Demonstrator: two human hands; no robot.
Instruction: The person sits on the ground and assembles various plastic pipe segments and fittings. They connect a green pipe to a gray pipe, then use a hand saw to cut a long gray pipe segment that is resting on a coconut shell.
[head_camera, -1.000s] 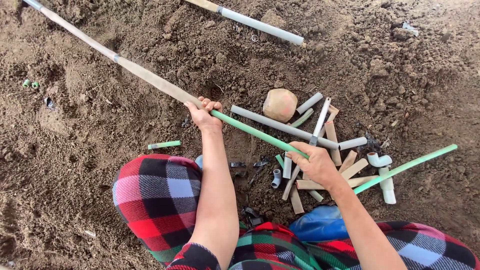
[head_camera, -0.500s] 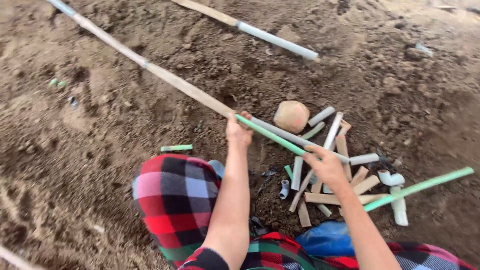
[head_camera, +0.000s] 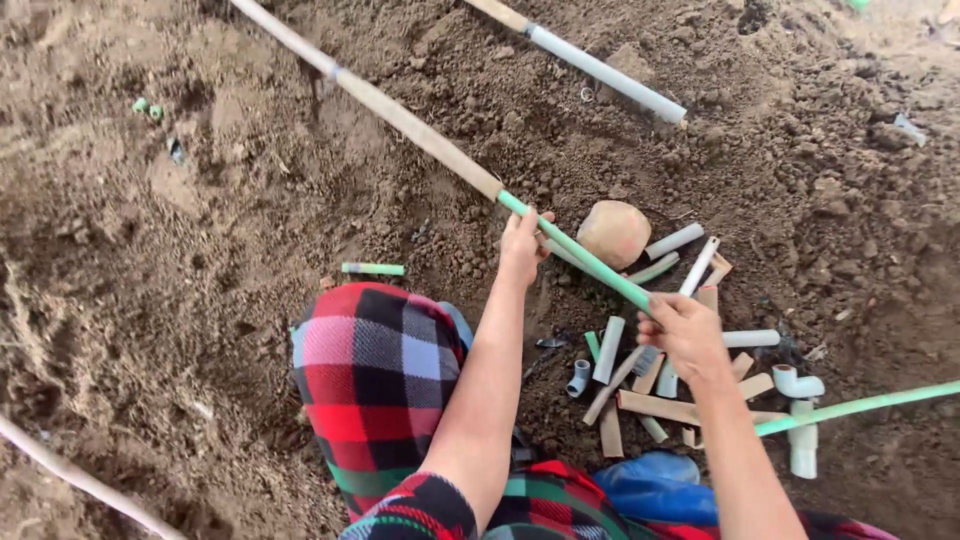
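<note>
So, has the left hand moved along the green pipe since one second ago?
Cannot tell: the left hand grips the green pipe beside the round stone, as before.

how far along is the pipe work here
Looks done: a mud-caked pipe already runs across the soil and meets the green pipe end to end. In hand: the left hand grips the green pipe near that junction, the right hand further along. Left: cut pipe pieces and elbows lie loose, and a second pipe lies apart.
</note>
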